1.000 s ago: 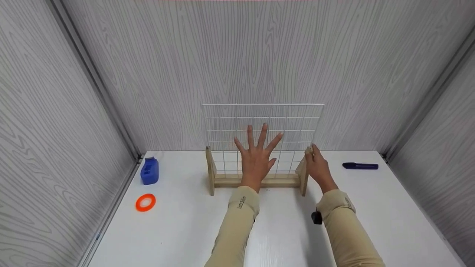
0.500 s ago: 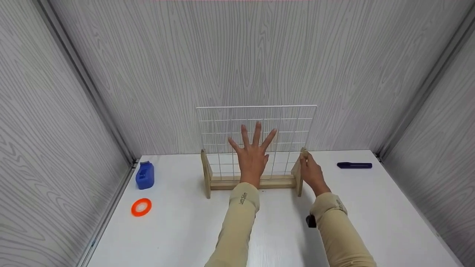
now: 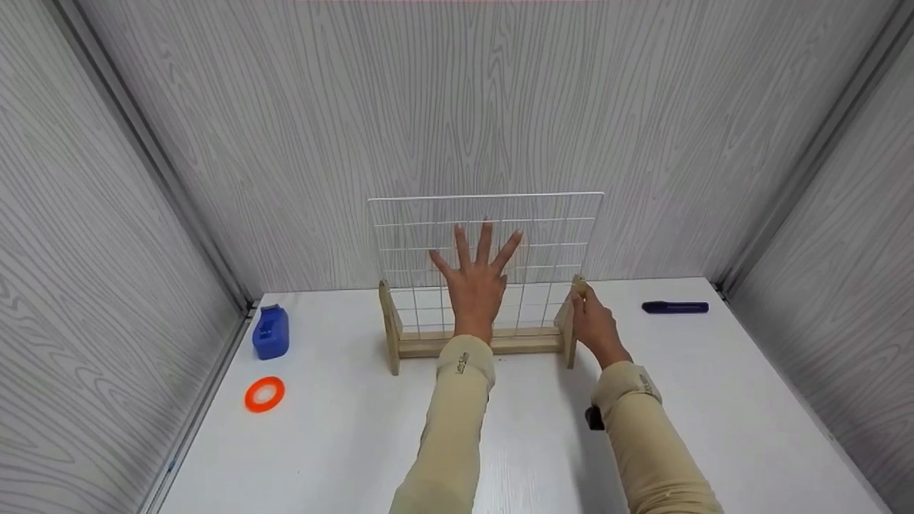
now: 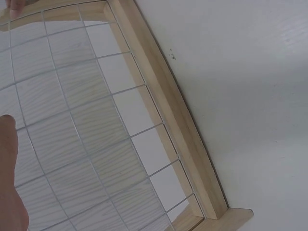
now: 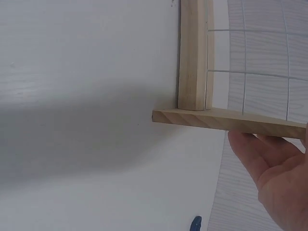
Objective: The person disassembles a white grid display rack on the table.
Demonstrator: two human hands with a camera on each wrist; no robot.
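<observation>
A white wire grid point(image 3: 493, 195) stands upright in a pale wooden stand point(image 3: 528, 344) on the table. My left hand point(image 3: 476, 296) is spread in front of the grid, fingers straight and apart; whether the palm touches the wires I cannot tell. Only an edge of that hand point(image 4: 8, 183) shows in the left wrist view. My right hand point(image 3: 598, 328) grips the upper part of the stand's right end panel point(image 3: 569, 334), thumb on the near side. In the right wrist view its fingers point(image 5: 248, 147) lie against the panel's outer face; part of the hand is cut off.
At the table's left side are a blue tape dispenser point(image 3: 271, 333) and an orange ring point(image 3: 265, 394). A dark blue, pen-shaped object point(image 3: 675, 307) lies at the right. Wood-patterned walls rise at the back and both sides.
Everything shifts slightly left in the head view as the camera turns. My left thumb has drawn in closer to the palm. The right hand keeps its place on the panel.
</observation>
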